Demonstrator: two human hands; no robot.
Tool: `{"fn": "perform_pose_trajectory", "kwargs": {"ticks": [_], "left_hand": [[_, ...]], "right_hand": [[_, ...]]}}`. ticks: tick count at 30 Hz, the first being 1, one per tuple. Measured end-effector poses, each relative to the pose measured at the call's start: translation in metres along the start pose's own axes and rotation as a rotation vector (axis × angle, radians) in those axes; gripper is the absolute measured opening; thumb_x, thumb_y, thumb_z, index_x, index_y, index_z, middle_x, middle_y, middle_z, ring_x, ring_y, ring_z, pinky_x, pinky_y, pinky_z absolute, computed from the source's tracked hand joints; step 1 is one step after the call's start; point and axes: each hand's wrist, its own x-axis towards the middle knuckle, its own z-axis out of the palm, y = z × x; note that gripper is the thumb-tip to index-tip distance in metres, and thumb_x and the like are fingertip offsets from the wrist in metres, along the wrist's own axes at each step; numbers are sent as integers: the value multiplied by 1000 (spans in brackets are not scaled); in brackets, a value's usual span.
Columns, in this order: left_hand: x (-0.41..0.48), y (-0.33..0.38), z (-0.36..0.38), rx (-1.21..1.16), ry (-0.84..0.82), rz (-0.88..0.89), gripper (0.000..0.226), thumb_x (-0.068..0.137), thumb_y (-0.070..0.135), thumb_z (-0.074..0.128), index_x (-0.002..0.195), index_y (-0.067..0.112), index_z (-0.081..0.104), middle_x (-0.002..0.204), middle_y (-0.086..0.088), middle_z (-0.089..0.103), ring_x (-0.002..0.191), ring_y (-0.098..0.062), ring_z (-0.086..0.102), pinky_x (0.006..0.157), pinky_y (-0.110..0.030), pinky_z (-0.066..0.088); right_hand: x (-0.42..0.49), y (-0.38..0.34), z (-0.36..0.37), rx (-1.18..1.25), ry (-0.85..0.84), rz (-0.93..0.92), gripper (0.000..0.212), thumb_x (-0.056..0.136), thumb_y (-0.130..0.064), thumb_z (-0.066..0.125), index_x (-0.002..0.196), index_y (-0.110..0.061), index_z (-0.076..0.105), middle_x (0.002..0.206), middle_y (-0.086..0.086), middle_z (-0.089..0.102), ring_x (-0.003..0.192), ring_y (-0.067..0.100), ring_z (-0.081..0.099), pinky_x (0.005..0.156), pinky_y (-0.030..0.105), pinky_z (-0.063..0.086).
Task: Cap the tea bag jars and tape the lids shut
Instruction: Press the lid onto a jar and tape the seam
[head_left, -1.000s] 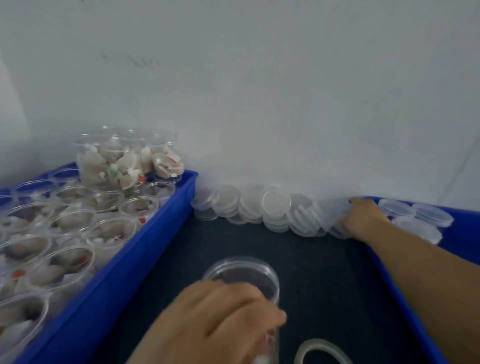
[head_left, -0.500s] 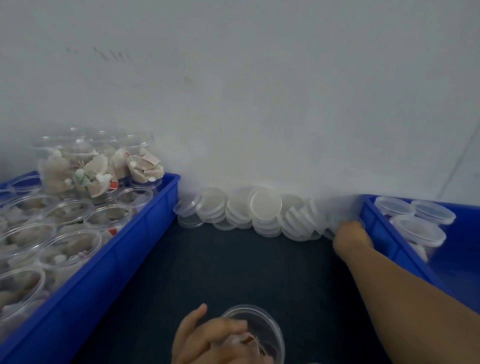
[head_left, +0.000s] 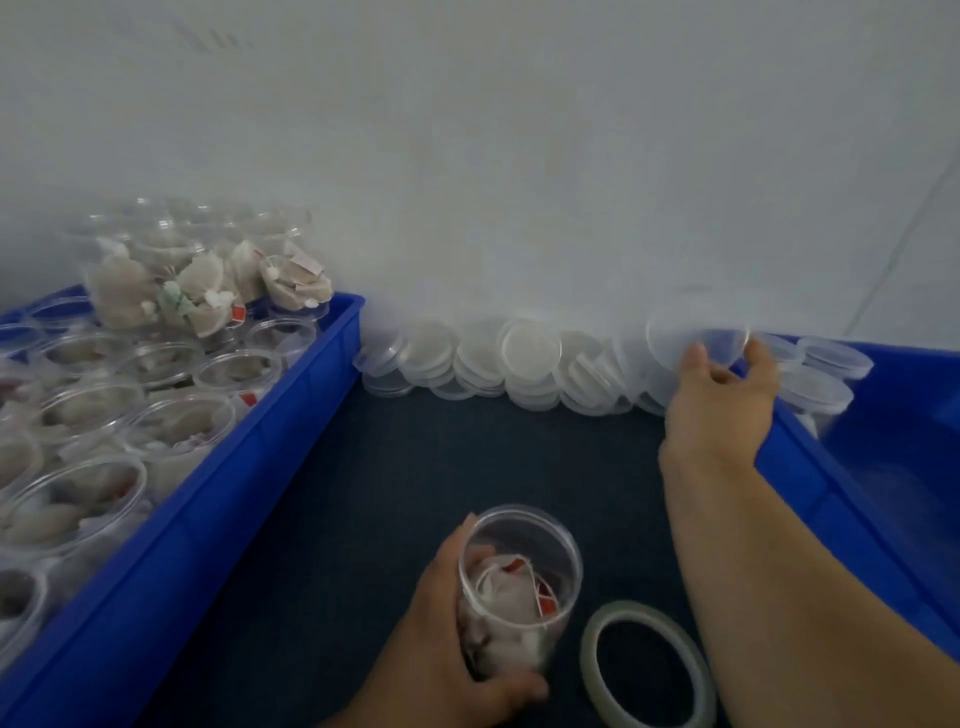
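My left hand grips a clear open jar with tea bags inside, standing on the dark mat near the front. My right hand is at the back right and pinches a clear round lid, lifted above a row of stacked lids along the wall. A roll of clear tape lies flat on the mat just right of the jar.
A blue crate on the left holds many open jars of tea bags, with more jars stacked at its far end. A second blue crate on the right holds capped jars. A white wall stands right behind the lids.
My right hand has taken one lid from the row and raised it. The jar in my left hand now shows more fully, and the tape roll has come into view.
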Motion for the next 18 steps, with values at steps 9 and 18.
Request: {"fn": "perform_pose_trajectory", "kwargs": {"ticks": [9, 18], "left_hand": [[-5, -2, 3, -29, 27, 101, 106, 60, 36, 98, 132, 71, 29, 136, 26, 54, 124, 6, 56, 101, -17, 48], [-5, -1, 3, -83, -17, 171, 97, 69, 17, 93, 146, 39, 39, 136, 11, 60, 123, -7, 62, 102, -31, 53]], "right_hand": [[-122, -32, -80, -78, -657, -52, 35, 97, -40, 53, 119, -67, 48, 92, -8, 69, 69, 15, 63, 75, 40, 55], [-150, -28, -87, -638, -811, -254, 36, 94, -48, 51, 130, -41, 54, 132, -24, 45, 113, -9, 46, 82, 4, 34]]}}
